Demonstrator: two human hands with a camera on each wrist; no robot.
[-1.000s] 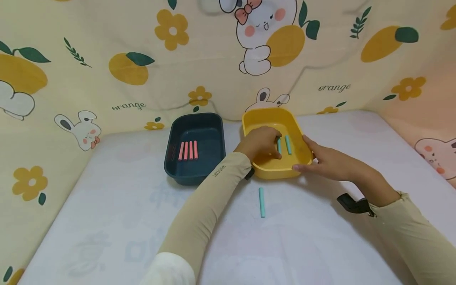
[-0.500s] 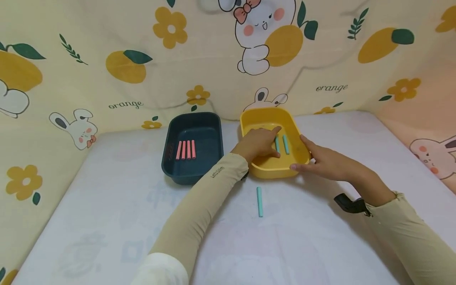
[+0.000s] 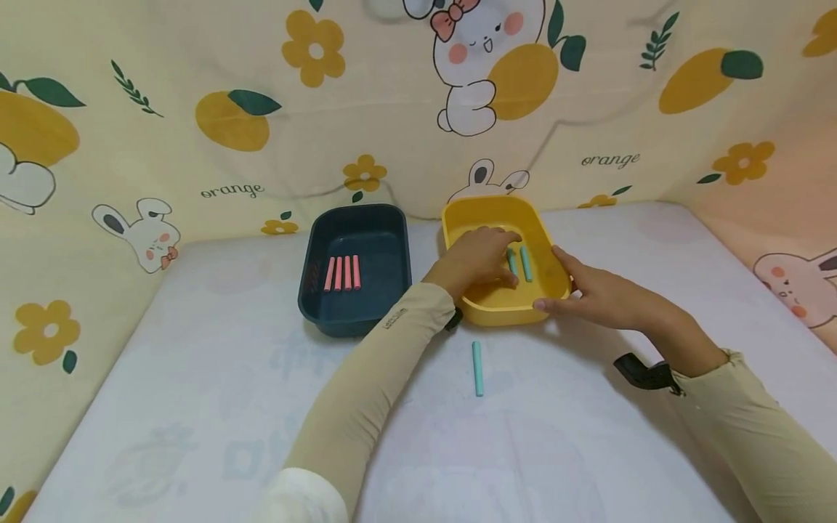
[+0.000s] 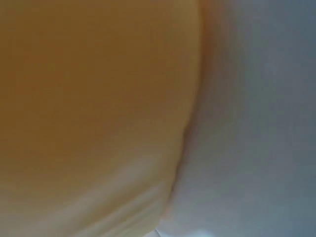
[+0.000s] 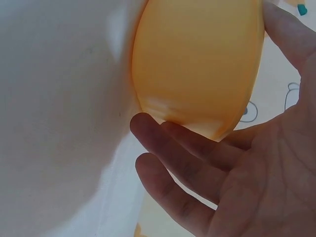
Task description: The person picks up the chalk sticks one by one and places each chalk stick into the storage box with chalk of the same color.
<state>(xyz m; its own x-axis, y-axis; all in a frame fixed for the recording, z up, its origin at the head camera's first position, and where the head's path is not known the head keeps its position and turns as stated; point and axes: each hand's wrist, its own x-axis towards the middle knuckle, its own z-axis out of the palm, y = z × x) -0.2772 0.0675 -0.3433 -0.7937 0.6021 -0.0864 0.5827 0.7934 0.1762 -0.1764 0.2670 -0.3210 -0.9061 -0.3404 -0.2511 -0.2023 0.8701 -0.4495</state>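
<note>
My left hand reaches over the left wall of the yellow tray. Its index finger and thumb stand spread apart around a teal chalk stick lying in the tray; the other fingers are mostly hidden, and whether they touch it is unclear. A second teal chalk stick lies just to the right. At the tray's near right corner, my right hand holds the outside, thumb at the near end and fingers along the right side. In the right wrist view, fingers bend by the tray wall.
One more teal chalk stick lies on the white tabletop in front of the yellow tray. To the left stands a dark blue tray with several pink chalk sticks in a row. A patterned cloth hangs behind.
My left index finger first lifted off the teal chalk stick and now hangs over its far end. That stick has shifted slightly toward its neighbour. My right hand has stayed on the tray.
</note>
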